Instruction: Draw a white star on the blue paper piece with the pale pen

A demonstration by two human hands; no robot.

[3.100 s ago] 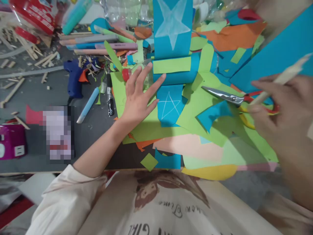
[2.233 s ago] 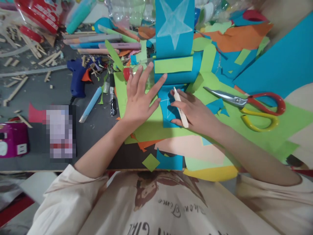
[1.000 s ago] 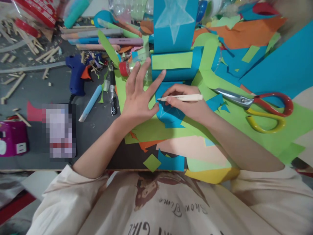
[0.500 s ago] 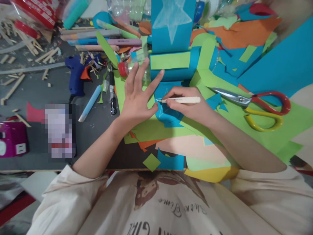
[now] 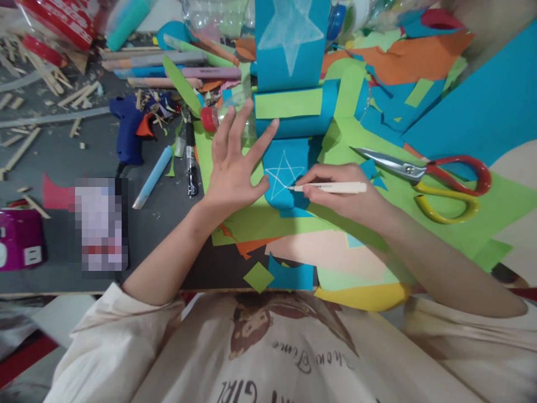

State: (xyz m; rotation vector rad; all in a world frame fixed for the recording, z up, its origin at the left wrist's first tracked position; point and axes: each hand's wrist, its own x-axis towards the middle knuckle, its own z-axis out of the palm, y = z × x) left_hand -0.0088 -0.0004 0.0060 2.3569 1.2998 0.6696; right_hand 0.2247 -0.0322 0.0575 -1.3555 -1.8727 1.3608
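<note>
My right hand is closed around a cream-coloured marker pen. The pen's tip meets a blue paper flap, where a thin white outlined star shows. My left hand lies spread, its thumb at the flap's left edge and its fingers reaching over a clear bottle with a red cap. Blue paper with a light green strip wraps that bottle. Above it stands another blue flap bearing a filled-in white star.
Red-and-yellow-handled scissors lie open at the right on green paper. A blue glue gun, a black pen, a light blue marker and a phone lie to the left. Wood bits and several markers lie farther back.
My right hand and the pen have moved right and slightly down, uncovering the star outline, whose lines now join. My left hand has stayed in place.
</note>
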